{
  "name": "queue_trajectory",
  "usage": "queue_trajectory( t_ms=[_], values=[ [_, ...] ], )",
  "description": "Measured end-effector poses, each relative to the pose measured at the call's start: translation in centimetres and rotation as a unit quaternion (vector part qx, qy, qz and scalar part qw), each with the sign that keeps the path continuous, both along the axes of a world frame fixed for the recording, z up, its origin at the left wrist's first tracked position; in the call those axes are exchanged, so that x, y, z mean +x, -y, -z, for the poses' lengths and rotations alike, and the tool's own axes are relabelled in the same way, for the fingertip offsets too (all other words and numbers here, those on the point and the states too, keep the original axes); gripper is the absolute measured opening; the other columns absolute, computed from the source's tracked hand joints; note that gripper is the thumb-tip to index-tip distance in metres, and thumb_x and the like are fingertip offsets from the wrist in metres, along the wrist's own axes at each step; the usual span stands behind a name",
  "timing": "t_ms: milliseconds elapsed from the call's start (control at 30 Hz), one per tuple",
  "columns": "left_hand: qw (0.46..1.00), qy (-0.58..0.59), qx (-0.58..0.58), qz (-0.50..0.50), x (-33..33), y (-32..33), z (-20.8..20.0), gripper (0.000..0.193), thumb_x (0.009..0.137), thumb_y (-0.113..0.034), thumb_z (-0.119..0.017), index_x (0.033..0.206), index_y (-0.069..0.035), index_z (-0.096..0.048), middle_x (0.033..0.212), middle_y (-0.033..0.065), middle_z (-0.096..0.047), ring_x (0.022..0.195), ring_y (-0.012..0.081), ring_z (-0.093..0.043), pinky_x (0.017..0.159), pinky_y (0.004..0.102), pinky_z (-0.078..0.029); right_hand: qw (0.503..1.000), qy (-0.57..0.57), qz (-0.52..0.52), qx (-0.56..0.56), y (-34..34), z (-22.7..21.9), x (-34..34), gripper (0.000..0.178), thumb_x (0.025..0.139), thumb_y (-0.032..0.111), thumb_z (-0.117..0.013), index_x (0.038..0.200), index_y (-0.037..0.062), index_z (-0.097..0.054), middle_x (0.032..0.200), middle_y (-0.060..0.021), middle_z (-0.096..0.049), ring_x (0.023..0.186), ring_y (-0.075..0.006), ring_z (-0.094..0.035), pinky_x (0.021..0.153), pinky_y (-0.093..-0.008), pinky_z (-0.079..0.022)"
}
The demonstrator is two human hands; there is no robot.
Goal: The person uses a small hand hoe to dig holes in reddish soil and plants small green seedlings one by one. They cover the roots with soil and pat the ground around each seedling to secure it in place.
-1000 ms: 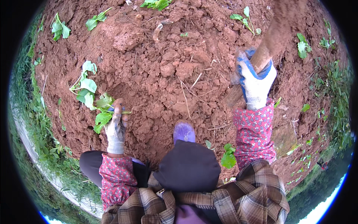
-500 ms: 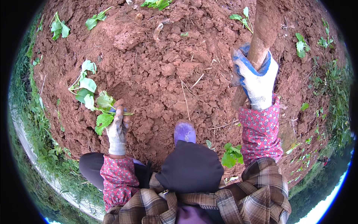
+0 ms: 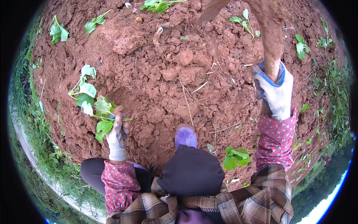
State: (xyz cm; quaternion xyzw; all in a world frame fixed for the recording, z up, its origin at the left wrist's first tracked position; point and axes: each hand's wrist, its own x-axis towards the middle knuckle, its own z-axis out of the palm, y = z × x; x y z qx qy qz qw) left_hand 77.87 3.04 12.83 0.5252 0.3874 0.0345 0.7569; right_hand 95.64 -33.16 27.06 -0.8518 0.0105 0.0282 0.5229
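My left hand (image 3: 118, 132), in a soiled white glove with bare-looking fingertips, pinches the stems of a leafy green seedling (image 3: 103, 128) just above the soil. Beside that seedling, more pale leafy seedlings (image 3: 85, 91) lie on the ground. My right hand (image 3: 275, 87), in a white and blue glove, is wrapped round the mud-coated handle of a hoe (image 3: 271, 37). Its blade (image 3: 212, 10) shows at the upper edge, raised above the ground and partly cut off by the frame.
Red-brown cloddy soil (image 3: 160, 93) spreads around me, with loose seedlings (image 3: 57, 30) scattered over it. A leafy plant (image 3: 236, 157) lies by my right knee. My purple boot (image 3: 185, 136) stands on the soil. Grass and a pale path (image 3: 33, 153) run along the left.
My right hand has shifted right and slightly nearer with the hoe, and the blade has come into view at the top. My left hand has barely moved.
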Motion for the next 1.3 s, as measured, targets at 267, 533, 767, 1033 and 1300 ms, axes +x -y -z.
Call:
queue_trajectory(
  t_ms=[267,533,767,1033,1300],
  values=[
    [0.999,-0.013,-0.032,0.017,1.9,1.1,0.0,0.036,0.089,-0.026,-0.067,0.118,-0.007,-0.060,0.080,-0.0032,-0.059,0.053,0.0031,-0.050,0.042,0.0158,-0.037,0.907,-0.383,0.148,0.092,-4.8,14.2,-3.1,0.015,0.080,0.011,-0.071,0.086,0.0021,-0.061,0.062,-0.0015,-0.056,0.049,-0.0100,-0.052,0.044,-0.0259,-0.043],
    [1.000,0.018,-0.020,-0.011,-0.1,0.1,-0.5,0.035,0.089,-0.022,-0.066,0.117,-0.003,-0.058,0.083,-0.0021,-0.057,0.056,0.0042,-0.049,0.045,0.0166,-0.038,0.920,-0.186,0.064,0.339,-2.0,7.3,-0.4,0.013,0.084,0.010,-0.066,0.088,0.0018,-0.056,0.059,-0.0013,-0.049,0.040,-0.0107,-0.044,0.037,-0.0272,-0.039],
    [0.996,0.054,-0.065,0.011,2.4,0.8,-1.0,0.031,0.092,-0.026,-0.062,0.116,-0.005,-0.059,0.086,-0.0031,-0.058,0.062,0.0035,-0.049,0.050,0.0148,-0.039,0.936,-0.324,0.102,0.097,-4.5,14.8,0.3,0.013,0.085,0.008,-0.065,0.081,0.0037,-0.053,0.055,-0.0016,-0.048,0.038,-0.0130,-0.046,0.037,-0.0292,-0.040],
    [0.991,-0.016,0.102,0.081,3.4,0.4,-3.2,0.036,0.087,-0.037,-0.066,0.107,-0.007,-0.064,0.073,-0.0067,-0.052,0.053,0.0008,-0.038,0.044,0.0168,-0.027,0.914,-0.207,0.028,0.347,-1.2,10.7,0.8,0.014,0.084,0.010,-0.065,0.088,0.0025,-0.054,0.058,-0.0018,-0.048,0.039,-0.0111,-0.044,0.037,-0.0288,-0.040],
    [0.995,0.049,0.070,0.044,3.9,1.5,-3.5,0.033,0.090,-0.023,-0.065,0.117,-0.005,-0.060,0.082,-0.0059,-0.055,0.053,0.0004,-0.042,0.042,0.0138,-0.029,0.762,-0.535,0.210,0.298,-0.2,14.7,-6.7,0.013,0.085,0.011,-0.064,0.091,0.0033,-0.055,0.059,-0.0007,-0.047,0.040,-0.0123,-0.044,0.038,-0.0309,-0.040]
  ],
)
